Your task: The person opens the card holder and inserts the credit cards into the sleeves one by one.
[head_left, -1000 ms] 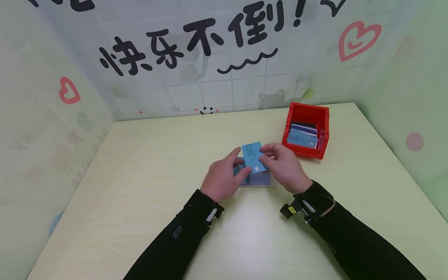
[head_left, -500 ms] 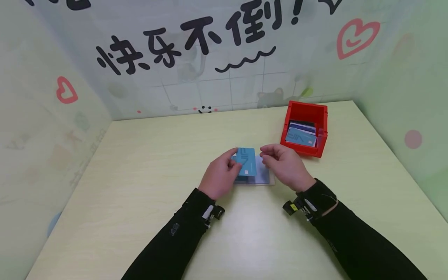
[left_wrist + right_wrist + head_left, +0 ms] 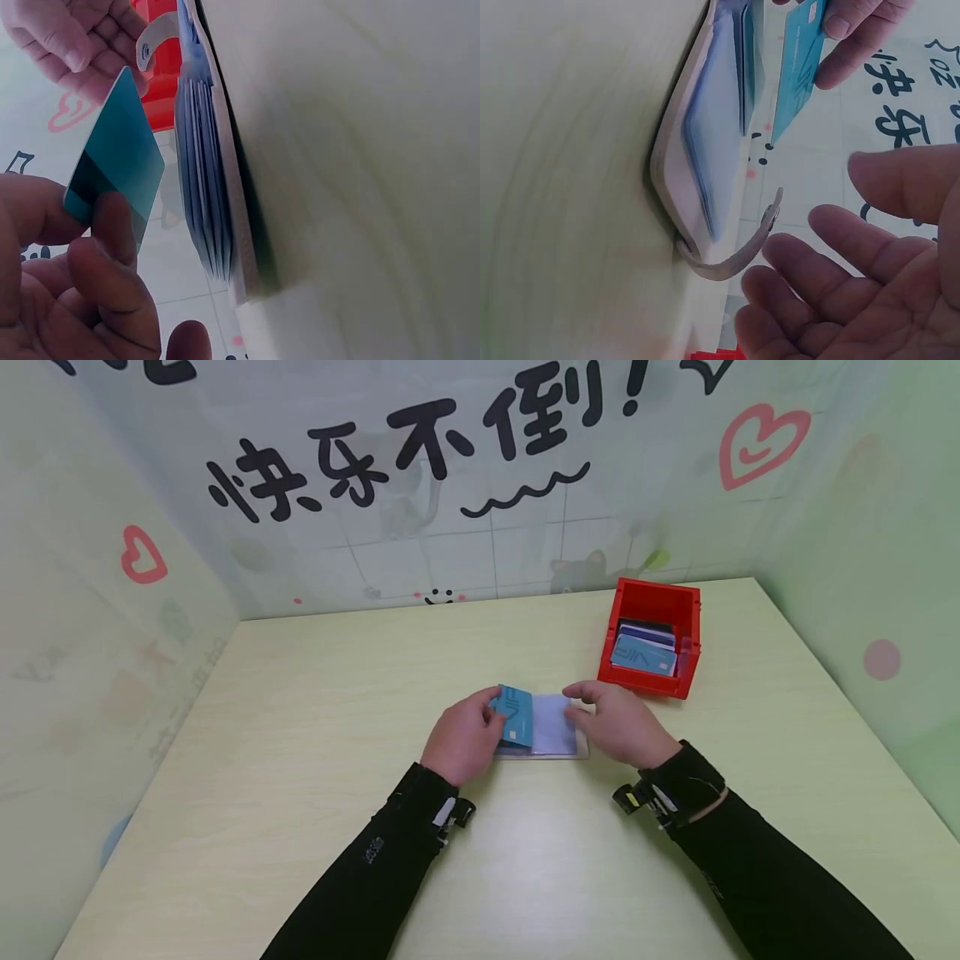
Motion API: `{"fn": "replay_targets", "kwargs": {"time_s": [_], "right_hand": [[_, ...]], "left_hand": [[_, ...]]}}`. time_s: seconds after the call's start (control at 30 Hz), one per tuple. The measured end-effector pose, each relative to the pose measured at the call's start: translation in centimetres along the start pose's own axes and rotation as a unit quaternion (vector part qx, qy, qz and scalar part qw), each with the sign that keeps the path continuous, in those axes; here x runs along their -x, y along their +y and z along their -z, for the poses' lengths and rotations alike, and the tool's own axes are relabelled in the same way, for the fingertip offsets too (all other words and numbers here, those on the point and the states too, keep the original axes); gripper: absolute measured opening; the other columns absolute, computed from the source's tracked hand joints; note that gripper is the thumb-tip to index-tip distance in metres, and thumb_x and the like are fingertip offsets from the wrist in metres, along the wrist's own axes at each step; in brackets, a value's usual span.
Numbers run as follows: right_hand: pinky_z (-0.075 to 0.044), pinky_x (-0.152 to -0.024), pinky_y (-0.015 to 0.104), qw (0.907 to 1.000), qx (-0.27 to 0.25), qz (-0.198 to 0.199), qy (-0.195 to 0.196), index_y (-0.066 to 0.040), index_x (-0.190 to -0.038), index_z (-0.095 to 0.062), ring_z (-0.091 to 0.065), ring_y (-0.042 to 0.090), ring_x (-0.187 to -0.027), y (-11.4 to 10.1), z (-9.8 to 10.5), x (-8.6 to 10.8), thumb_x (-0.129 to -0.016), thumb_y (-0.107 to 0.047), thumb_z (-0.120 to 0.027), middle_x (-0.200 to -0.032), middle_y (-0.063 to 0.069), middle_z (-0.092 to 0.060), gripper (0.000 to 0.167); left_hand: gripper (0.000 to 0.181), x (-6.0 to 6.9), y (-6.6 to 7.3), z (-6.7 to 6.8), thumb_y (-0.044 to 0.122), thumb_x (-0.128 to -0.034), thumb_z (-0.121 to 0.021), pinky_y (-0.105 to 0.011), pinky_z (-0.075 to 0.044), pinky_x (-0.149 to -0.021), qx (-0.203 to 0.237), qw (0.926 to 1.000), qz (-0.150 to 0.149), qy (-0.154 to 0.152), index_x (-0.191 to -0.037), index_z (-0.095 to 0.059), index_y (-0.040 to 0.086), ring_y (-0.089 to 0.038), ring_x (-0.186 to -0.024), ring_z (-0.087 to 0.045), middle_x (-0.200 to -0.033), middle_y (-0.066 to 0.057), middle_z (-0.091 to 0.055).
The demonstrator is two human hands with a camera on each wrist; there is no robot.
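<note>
My left hand pinches a blue card between thumb and fingers, tilted above an opened card holder. In the left wrist view the card is clear of the holder's stack of clear sleeves. My right hand is beside the holder's right edge, fingers apart and holding nothing. The right wrist view shows the holder's pale cover lying on the table, its snap strap sticking up near my right fingers.
A red bin stands at the back right of the table, with several cards inside. Printed walls border the back and both sides.
The blue card has passed from the right hand to the left hand. It has moved left and tilted, uncovering the holder's right page. The right hand has let go and opened.
</note>
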State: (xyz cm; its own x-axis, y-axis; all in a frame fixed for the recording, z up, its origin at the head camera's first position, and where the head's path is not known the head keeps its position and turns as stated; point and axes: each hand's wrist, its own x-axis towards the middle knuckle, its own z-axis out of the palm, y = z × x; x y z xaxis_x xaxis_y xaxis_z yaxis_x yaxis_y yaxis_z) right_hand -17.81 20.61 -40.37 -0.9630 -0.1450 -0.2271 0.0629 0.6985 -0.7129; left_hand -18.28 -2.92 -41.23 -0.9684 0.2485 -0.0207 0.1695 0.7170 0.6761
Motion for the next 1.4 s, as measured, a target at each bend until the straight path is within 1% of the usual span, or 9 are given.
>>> {"fn": "replay_targets", "kwargs": {"time_s": [0.43, 0.73, 0.87, 0.93, 1.0, 1.1, 1.23, 1.33, 1.4], "right_hand": [[-0.059, -0.102, 0.044, 0.9978, 0.047, 0.012, -0.045, -0.007, -0.152, -0.055, -0.061, 0.033, -0.129, 0.7, -0.1, 0.0, -0.101, -0.023, -0.072, -0.145, 0.015, -0.063, 0.056], [-0.059, -0.102, 0.044, 0.9965, 0.061, 0.01, -0.056, -0.008, -0.152, -0.056, -0.062, 0.032, -0.128, 0.6, -0.2, 0.0, -0.1, -0.024, -0.073, -0.146, 0.014, -0.064, 0.058], [-0.06, -0.1, 0.042, 0.9958, 0.069, 0.011, -0.058, -0.008, -0.152, -0.056, -0.063, 0.031, -0.126, 0.5, -0.2, 0.0, -0.099, -0.025, -0.074, -0.146, 0.014, -0.064, 0.058], [-0.06, -0.1, 0.041, 0.9956, 0.072, 0.011, -0.059, -0.008, -0.152, -0.055, -0.063, 0.031, -0.126, 0.3, -0.2, 0.0, -0.099, -0.026, -0.074, -0.147, 0.014, -0.063, 0.059], [-0.06, -0.099, 0.041, 0.9955, 0.073, 0.01, -0.059, -0.008, -0.153, -0.055, -0.063, 0.031, -0.127, 0.3, -0.3, -0.1, -0.099, -0.026, -0.074, -0.147, 0.014, -0.063, 0.06], [-0.061, -0.097, 0.038, 0.9955, 0.072, 0.007, -0.06, -0.008, -0.153, -0.055, -0.063, 0.03, -0.125, 0.2, -0.3, -0.1, -0.099, -0.025, -0.074, -0.148, 0.014, -0.063, 0.06], [-0.062, -0.093, 0.035, 0.9952, 0.074, 0.002, -0.064, -0.008, -0.153, -0.055, -0.064, 0.029, -0.121, 0.2, -0.4, -0.2, -0.099, -0.024, -0.074, -0.149, 0.014, -0.062, 0.059], [-0.062, -0.093, 0.034, 0.9948, 0.077, -0.001, -0.066, -0.008, -0.153, -0.055, -0.064, 0.028, -0.121, 0.2, -0.4, -0.2, -0.099, -0.024, -0.074, -0.148, 0.014, -0.062, 0.059], [-0.061, -0.093, 0.035, 0.9947, 0.078, -0.003, -0.067, -0.008, -0.153, -0.055, -0.064, 0.028, -0.12, 0.2, -0.4, -0.3, -0.099, -0.024, -0.074, -0.148, 0.014, -0.062, 0.059]], "left_hand": [[0.043, 0.0, 0.2, 0.0, 0.016, -0.1059, -0.056, -0.028, -0.041, -0.058, 0.0, 0.9999, 0.012, 0.002, -0.147, -0.06, 0.004, -0.015, -0.06, -0.051, -0.088, -0.004, -0.064], [0.047, -0.2, 0.1, -0.2, 0.013, -0.1037, -0.052, -0.027, -0.032, -0.051, -0.006, 0.9996, 0.024, -0.01, -0.149, -0.06, 0.009, -0.016, -0.051, -0.041, -0.062, 0.003, -0.036], [0.046, -0.4, 0.2, -0.3, 0.014, -0.1042, -0.051, -0.027, -0.031, -0.053, -0.019, 0.9991, 0.027, -0.025, -0.149, -0.061, 0.008, -0.016, -0.051, -0.037, -0.064, -0.001, -0.038], [0.045, -0.4, 0.3, -0.3, 0.014, -0.1044, -0.051, -0.028, -0.031, -0.054, -0.032, 0.9988, 0.025, -0.026, -0.148, -0.061, 0.007, -0.017, -0.054, -0.038, -0.076, -0.005, -0.061], [0.045, -0.5, 0.3, -0.2, 0.014, -0.1045, -0.052, -0.029, -0.031, -0.056, -0.047, 0.9983, 0.023, -0.027, -0.147, -0.062, 0.007, -0.018, -0.059, -0.043, -0.107, -0.01, -0.076], [0.044, -0.6, 0.4, -0.1, 0.014, -0.1043, -0.052, -0.03, -0.038, -0.062, -0.066, 0.9972, 0.021, -0.03, -0.146, -0.063, 0.007, -0.021, -0.075, -0.056, -0.145, -0.01, -0.067], [0.043, -0.8, 0.6, -0.1, 0.015, -0.1051, -0.053, -0.034, -0.055, -0.088, -0.082, 0.9958, 0.015, -0.037, -0.147, -0.063, 0.007, -0.024, -0.106, -0.067, -0.147, -0.009, -0.065], [0.042, -0.9, 0.9, -0.1, 0.015, -0.106, -0.054, -0.042, -0.053, -0.109, -0.097, 0.9945, 0.009, -0.038, -0.146, -0.063, 0.008, -0.025, -0.122, -0.067, -0.146, -0.008, -0.066], [0.042, -1.0, 1.1, -0.2, 0.015, -0.1062, -0.054, -0.044, -0.051, -0.113, -0.108, 0.9934, 0.009, -0.039, -0.146, -0.063, 0.008, -0.026, -0.125, -0.067, -0.146, -0.008, -0.066]]}}
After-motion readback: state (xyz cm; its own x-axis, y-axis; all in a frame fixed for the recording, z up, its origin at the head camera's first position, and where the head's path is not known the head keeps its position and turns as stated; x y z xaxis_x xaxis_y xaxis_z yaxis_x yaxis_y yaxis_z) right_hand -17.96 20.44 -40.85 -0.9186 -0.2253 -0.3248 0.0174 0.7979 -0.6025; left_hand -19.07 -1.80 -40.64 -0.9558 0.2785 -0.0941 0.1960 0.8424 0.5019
